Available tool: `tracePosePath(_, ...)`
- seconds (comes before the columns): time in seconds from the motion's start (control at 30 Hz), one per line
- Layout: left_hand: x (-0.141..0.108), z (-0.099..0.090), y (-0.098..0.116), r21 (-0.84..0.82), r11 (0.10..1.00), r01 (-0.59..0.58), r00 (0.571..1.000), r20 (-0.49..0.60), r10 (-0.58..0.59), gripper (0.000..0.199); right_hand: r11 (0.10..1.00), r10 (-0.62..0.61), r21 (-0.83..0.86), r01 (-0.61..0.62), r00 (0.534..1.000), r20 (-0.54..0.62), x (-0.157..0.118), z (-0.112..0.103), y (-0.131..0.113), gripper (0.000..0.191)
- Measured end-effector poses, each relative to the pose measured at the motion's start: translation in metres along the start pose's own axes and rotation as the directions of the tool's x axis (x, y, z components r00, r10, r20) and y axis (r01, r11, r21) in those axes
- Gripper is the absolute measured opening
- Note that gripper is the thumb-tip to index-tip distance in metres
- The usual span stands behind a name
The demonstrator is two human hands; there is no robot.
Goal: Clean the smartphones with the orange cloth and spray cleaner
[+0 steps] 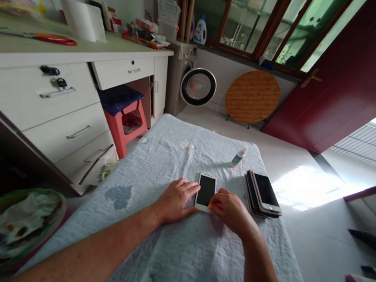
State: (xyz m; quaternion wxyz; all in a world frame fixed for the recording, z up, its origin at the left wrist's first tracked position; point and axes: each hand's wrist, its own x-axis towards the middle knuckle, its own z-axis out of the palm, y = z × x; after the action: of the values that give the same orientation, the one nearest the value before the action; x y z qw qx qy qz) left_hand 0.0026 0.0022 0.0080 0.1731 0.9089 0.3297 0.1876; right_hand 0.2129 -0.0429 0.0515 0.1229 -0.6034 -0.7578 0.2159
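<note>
A white phone (206, 191) with a dark screen lies face up on the pale blue cloth (171, 157). My left hand (178, 200) rests at the phone's left edge, palm down, with its fingers stretched and thumb near the lower corner. At the lower right of the screen, my right hand (230, 209) has its fingers curled together round something small and orange, mostly hidden. To the right is a stack of phones (263, 194), the top one white-framed with a dark screen. A small bottle (238, 156) with a white cap stands beyond the phones.
A white desk (144, 59) with drawers runs along the left, a red stool (127, 126) beside it. A green basket (60, 216) holding cloth stands at the lower left. Farther back are a washing machine (177, 76) with its round door open, and a round wooden board (253, 96).
</note>
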Motion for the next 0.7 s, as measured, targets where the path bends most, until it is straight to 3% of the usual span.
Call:
tracePosePath(0.2, 0.0, -0.003, 0.0, -0.025, 1.0, -0.007, 1.0, 0.003, 0.007, 0.06, 0.997, 0.067, -0.027, -0.077, 0.963, -0.262, 0.019, 0.017, 0.01, 0.02)
tracePosePath(0.33, 0.0, -0.003, 0.001, -0.032, 0.999, -0.001, 1.0, 0.008, 0.001, 0.061, 0.993, 0.1, -0.024, -0.116, 0.927, -0.361, 0.03, 0.024, 0.015, 0.021)
tracePosePath(0.7, 0.001, -0.005, 0.004, -0.031, 1.0, -0.005, 1.0, 0.02, 0.006, 0.059, 0.962, 0.152, -0.164, -0.217, 0.928, -0.341, 0.054, 0.015, 0.016, 0.021)
